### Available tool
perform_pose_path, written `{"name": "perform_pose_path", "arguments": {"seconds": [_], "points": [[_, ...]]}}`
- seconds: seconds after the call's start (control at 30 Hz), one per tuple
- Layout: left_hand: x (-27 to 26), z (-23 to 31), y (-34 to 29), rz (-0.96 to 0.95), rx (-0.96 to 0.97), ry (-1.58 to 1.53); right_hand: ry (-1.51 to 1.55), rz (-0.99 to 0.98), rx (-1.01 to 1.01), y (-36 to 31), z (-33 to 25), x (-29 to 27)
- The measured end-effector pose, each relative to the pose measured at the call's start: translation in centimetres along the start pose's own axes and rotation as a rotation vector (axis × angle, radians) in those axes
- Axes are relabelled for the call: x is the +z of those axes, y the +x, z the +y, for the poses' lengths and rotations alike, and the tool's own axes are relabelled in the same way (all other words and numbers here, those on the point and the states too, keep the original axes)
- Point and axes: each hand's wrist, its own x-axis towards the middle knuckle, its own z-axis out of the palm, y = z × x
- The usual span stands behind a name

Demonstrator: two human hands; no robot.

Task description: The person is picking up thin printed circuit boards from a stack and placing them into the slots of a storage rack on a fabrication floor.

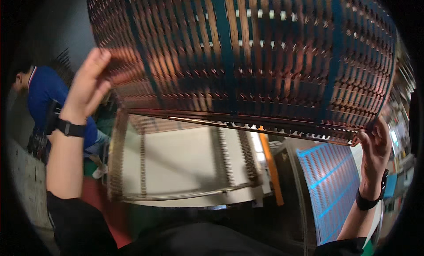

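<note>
A large copper-coloured sheet (238, 57) with dark blue-green bands and rows of small slots fills the upper view, raised and tilted. My left hand (90, 81) steadies its left edge, with fingers fairly straight and the thumb lower down. At the lower right corner, the fingers of my right hand (375, 141) curl round the edge. Motion blurs the sheet, and I cannot tell whether it is one layer or several. Below it stands a rack (117, 159) with toothed side bars and a pale inner surface.
To the right of the rack lies another patterned sheet (331, 185) with bright blue stripes. An orange strip (270, 167) runs beside the rack. A person in a blue shirt (46, 94) is at the far left, near a grey panelled surface (26, 185). Blurred equipment lines the right rim.
</note>
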Motion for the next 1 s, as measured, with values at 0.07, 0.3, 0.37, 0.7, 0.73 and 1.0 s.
{"name": "perform_pose_path", "arguments": {"seconds": [0.07,0.3,0.37,0.7,0.73,1.0], "points": [[-3.1,-3.3,-1.6,0.044,-0.030,-0.158,0.046,-0.031,0.008,2.4,0.7,4.0],[-10.3,-10.7,-4.9,0.248,0.027,-0.266,0.203,-0.087,0.118,8.3,1.6,17.6],[-12.5,-12.1,-4.5,0.311,0.035,-0.220,0.216,-0.128,0.207,8.8,2.1,19.8],[-14.2,-18.2,-2.1,0.486,0.170,-0.139,0.318,-0.167,0.201,10.3,7.7,28.9],[-14.0,-18.2,-2.1,0.483,0.162,-0.134,0.323,-0.173,0.204,10.5,8.1,29.5],[-11.9,-19.3,-1.4,0.565,0.109,-0.133,0.421,-0.174,0.350,11.3,13.5,33.0]]}}
